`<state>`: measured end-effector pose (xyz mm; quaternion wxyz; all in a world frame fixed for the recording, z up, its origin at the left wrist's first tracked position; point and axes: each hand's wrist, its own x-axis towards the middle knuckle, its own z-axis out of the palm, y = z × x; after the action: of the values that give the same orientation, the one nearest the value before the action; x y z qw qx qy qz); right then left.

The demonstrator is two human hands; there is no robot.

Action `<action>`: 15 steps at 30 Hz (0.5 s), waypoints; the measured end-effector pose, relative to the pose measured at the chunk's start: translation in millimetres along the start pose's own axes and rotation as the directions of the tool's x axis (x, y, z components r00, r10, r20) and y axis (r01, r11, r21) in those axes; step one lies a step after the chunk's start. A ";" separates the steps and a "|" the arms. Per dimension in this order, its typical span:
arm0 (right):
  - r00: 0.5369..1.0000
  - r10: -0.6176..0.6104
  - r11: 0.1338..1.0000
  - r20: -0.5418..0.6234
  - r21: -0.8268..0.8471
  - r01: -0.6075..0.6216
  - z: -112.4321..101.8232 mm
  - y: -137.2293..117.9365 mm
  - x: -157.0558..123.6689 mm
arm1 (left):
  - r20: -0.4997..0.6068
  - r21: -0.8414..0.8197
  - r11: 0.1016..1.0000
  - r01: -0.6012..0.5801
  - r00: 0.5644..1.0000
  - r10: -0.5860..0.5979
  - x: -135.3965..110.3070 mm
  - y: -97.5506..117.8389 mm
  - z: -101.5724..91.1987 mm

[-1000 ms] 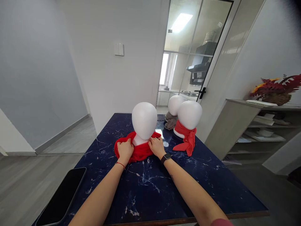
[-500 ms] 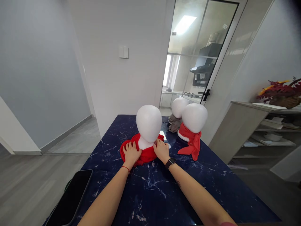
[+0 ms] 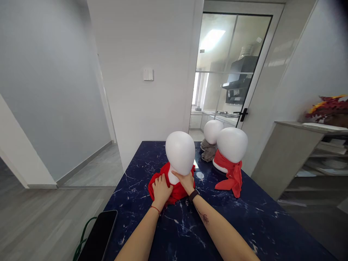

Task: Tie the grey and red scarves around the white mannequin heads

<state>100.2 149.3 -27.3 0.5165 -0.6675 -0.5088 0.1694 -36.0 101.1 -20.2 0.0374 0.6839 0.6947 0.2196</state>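
A white mannequin head stands upright on the dark blue marbled table, its neck ringed by a red scarf lying loose around the base. My left hand rests on the scarf's left side with its fingers spread over the cloth. Around the right side of the neck goes my right hand, thumb laid across the front of the neck. Its other fingers are hidden behind the neck, so what they touch there cannot be seen.
Further right, a second mannequin head wears a knotted red scarf. Behind it stands a third head with grey-brown cloth at its base. A phone with a green cable lies at the table's left edge.
My right hand has moved from the scarf's right side in to the neck, its thumb now across the neck. The left hand stays on the scarf. The camera view has shifted.
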 end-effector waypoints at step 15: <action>0.978 -0.093 0.768 0.189 0.639 -0.050 -63.7 -70.8 26.7 | -0.047 -0.220 0.975 0.017 0.998 -0.028 9.9 -10.2 -4.8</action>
<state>123.7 135.5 67.8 0.6583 -0.4242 -0.4795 0.3959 -47.9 109.8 -17.0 0.0979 0.6619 0.6747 0.3116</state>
